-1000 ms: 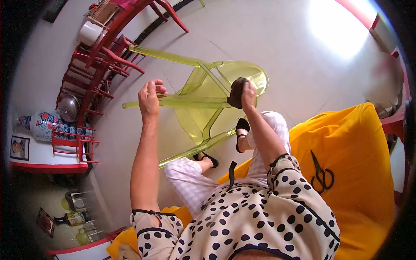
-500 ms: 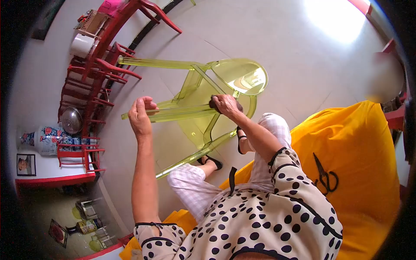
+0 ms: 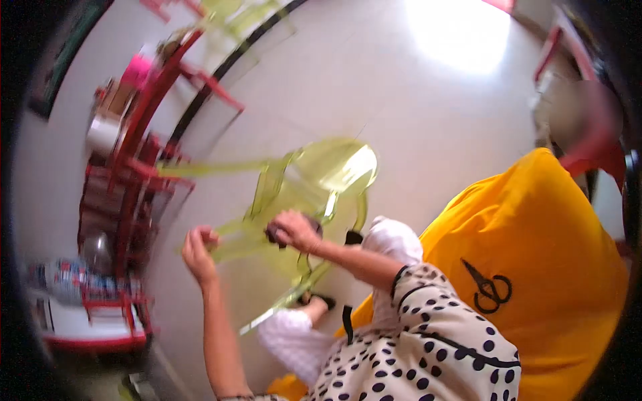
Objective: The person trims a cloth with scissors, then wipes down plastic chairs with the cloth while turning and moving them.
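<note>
A see-through yellow-green plastic chair (image 3: 304, 184) lies tipped over in front of my knees, its legs pointing left. My left hand (image 3: 199, 252) has its fingers curled round the end of one chair leg (image 3: 244, 230). Farther up that same leg, my right hand (image 3: 294, 230) presses a dark, bunched cloth (image 3: 314, 224) against the plastic. Motion blur softens both hands and the chair, and the cloth is partly hidden under my fingers.
Black scissors (image 3: 487, 286) lie on a large orange-yellow cushion (image 3: 542, 234) beside me. Red wooden furniture (image 3: 134, 174) lines the left, with a pink item (image 3: 137, 70) on top. At the right edge stands a red chair (image 3: 588, 157).
My right hand has slid with the cloth along the chair leg toward my left hand. The camera view has swung, so the chair and hands appear lower and farther left.
</note>
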The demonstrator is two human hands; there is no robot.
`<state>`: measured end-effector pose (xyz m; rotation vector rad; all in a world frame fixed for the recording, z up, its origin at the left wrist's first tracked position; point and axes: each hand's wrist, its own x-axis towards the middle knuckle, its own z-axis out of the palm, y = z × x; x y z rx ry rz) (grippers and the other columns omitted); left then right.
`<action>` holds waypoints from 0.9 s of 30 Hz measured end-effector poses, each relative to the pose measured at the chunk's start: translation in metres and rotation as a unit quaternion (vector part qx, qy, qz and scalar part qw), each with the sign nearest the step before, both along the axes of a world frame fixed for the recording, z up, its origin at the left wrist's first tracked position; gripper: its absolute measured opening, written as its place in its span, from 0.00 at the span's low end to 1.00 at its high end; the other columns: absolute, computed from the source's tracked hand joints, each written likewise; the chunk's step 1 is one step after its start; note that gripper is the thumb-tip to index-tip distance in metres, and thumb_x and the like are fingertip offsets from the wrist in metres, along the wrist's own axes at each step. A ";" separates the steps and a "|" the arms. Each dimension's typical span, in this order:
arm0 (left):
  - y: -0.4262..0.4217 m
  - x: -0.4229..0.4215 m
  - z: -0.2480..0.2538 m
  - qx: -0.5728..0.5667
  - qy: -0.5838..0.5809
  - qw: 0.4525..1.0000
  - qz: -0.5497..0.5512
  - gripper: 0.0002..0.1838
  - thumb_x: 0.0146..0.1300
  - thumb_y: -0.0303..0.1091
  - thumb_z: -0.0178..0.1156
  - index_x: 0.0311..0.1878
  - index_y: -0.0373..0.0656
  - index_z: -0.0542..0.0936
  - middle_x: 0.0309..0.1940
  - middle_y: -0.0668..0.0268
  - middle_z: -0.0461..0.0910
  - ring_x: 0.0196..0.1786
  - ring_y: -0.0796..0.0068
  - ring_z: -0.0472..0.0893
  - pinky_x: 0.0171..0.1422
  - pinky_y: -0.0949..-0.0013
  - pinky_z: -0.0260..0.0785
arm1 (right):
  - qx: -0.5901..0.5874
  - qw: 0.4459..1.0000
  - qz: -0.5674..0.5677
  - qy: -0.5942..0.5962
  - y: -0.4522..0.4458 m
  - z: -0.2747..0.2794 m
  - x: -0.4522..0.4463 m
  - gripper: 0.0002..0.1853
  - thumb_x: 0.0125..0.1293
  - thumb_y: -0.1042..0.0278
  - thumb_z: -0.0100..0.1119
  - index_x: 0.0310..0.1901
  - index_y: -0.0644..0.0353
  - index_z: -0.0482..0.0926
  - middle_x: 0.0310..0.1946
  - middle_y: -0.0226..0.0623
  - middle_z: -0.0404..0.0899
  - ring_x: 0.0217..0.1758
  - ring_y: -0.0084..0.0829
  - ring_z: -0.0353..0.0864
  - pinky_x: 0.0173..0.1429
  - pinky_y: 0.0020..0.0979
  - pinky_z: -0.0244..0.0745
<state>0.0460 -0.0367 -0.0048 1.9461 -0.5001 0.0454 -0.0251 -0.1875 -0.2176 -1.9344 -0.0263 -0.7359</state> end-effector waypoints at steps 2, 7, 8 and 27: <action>-0.001 -0.002 0.002 0.010 -0.016 1.000 -0.010 0.20 0.71 0.42 0.41 0.34 0.37 0.76 0.24 0.65 0.76 0.27 0.75 0.76 0.33 0.71 0.72 | -0.001 0.994 -0.096 0.050 -0.002 -0.014 -0.010 0.13 0.60 0.62 0.54 0.45 0.55 0.73 0.41 0.41 0.72 0.47 0.44 0.70 0.50 0.41 0.64; -0.001 0.000 0.002 0.003 -0.028 0.999 -0.036 0.20 0.72 0.42 0.40 0.33 0.37 0.75 0.23 0.65 0.74 0.25 0.75 0.75 0.32 0.71 0.72 | 0.042 0.943 -0.255 0.208 -0.011 -0.058 -0.017 0.14 0.63 0.57 0.50 0.47 0.54 0.74 0.42 0.41 0.74 0.50 0.43 0.70 0.52 0.42 0.64; -0.001 0.000 0.002 0.001 -0.022 0.999 -0.041 0.20 0.72 0.42 0.40 0.32 0.37 0.75 0.23 0.65 0.74 0.25 0.75 0.75 0.31 0.71 0.72 | 0.094 0.930 -0.278 0.220 -0.015 -0.078 -0.012 0.14 0.63 0.58 0.49 0.45 0.55 0.75 0.41 0.42 0.74 0.49 0.44 0.71 0.52 0.42 0.65; 0.004 0.006 -0.007 0.000 -0.123 0.992 -0.037 0.20 0.71 0.40 0.40 0.34 0.35 0.76 0.24 0.62 0.76 0.28 0.69 0.76 0.36 0.67 0.69 | 0.264 0.954 0.143 0.012 0.055 0.146 0.019 0.20 0.69 0.56 0.41 0.46 0.65 0.75 0.33 0.46 0.79 0.37 0.33 0.77 0.46 0.37 0.71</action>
